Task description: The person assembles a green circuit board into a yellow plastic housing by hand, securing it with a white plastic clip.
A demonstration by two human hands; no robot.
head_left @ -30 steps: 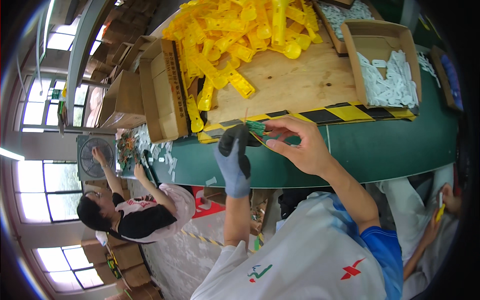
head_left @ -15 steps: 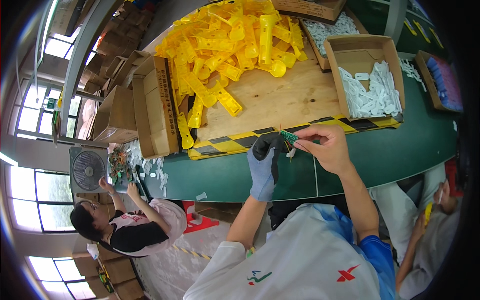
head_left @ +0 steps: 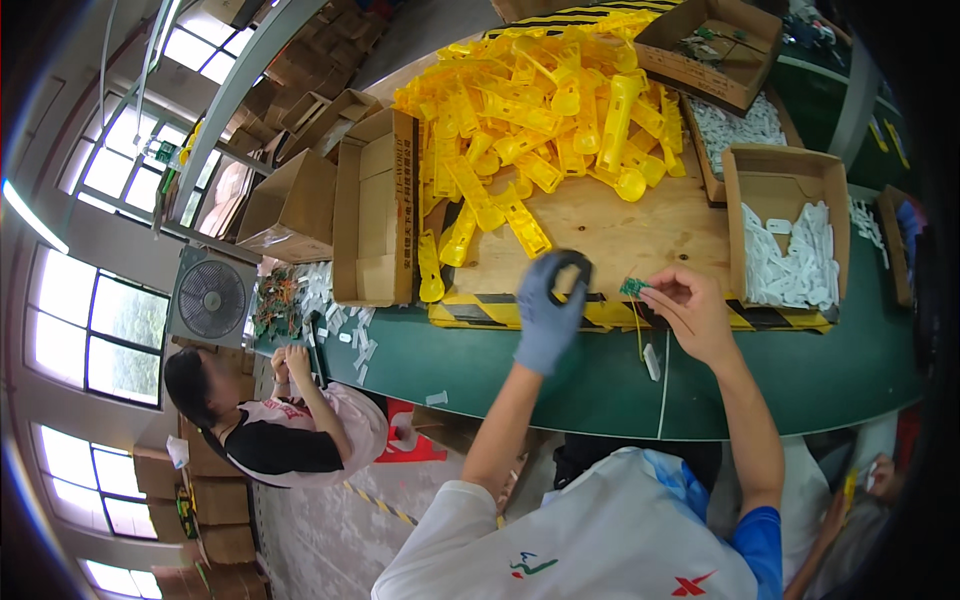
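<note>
My bare right hand [head_left: 697,312] pinches the edge of a small green circuit board [head_left: 633,287] between thumb and fingers, just over the striped front edge of the wooden board. A thin yellow wire hangs from the circuit board towards a small white part [head_left: 652,362] over the green table. My left hand [head_left: 552,312], in a grey-blue glove with black fingers, is apart from the circuit board, over the wood near the pile. Its fingers are curved and apart, with nothing seen in them. Closest to it lies one of several translucent yellow plastic housings [head_left: 522,222].
Yellow housings are heaped on the wooden board [head_left: 620,225]. A carton of white plastic pieces [head_left: 795,255] stands right, an empty-looking carton [head_left: 372,215] left. Another carton [head_left: 715,55] sits at the far right. A co-worker [head_left: 280,420] works at left; another person's hand [head_left: 882,478] shows at lower right.
My left hand has let go of the circuit board and moved away from it towards the yellow pile. My right hand keeps the board. The whole view has shifted.
</note>
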